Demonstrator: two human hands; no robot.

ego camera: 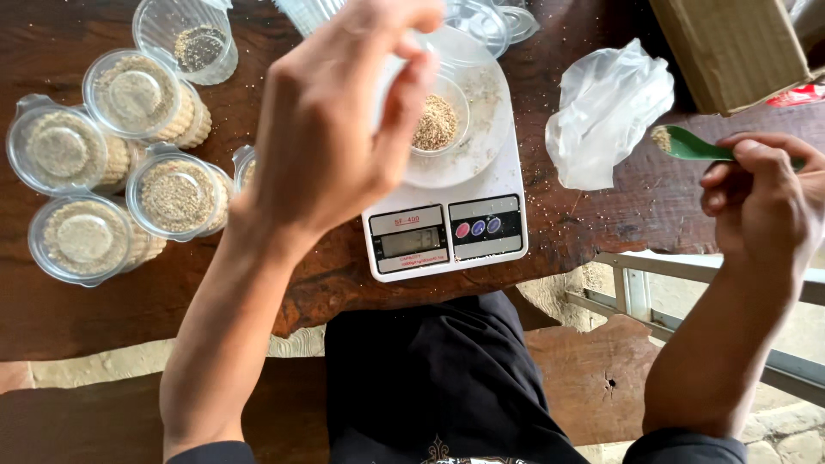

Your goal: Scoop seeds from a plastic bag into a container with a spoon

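Observation:
A white kitchen scale [447, 228] sits on the dark wooden table [86, 309]. On its round plate stands a small clear cup [440, 120] holding tan grain. My left hand [331, 129] hovers over the cup's left side, fingers pinched at its rim. Off to the right, my right hand [760, 193] grips a green spoon [687, 144] with a little grain at its tip.
Several lidded clear cups of grain [112, 163] cluster at the left, with one open cup [193, 39] behind them. A crumpled clear plastic bag [606, 112] lies right of the scale. A cardboard box [730, 47] stands at the back right. Empty cups [494, 21] are stacked behind the scale.

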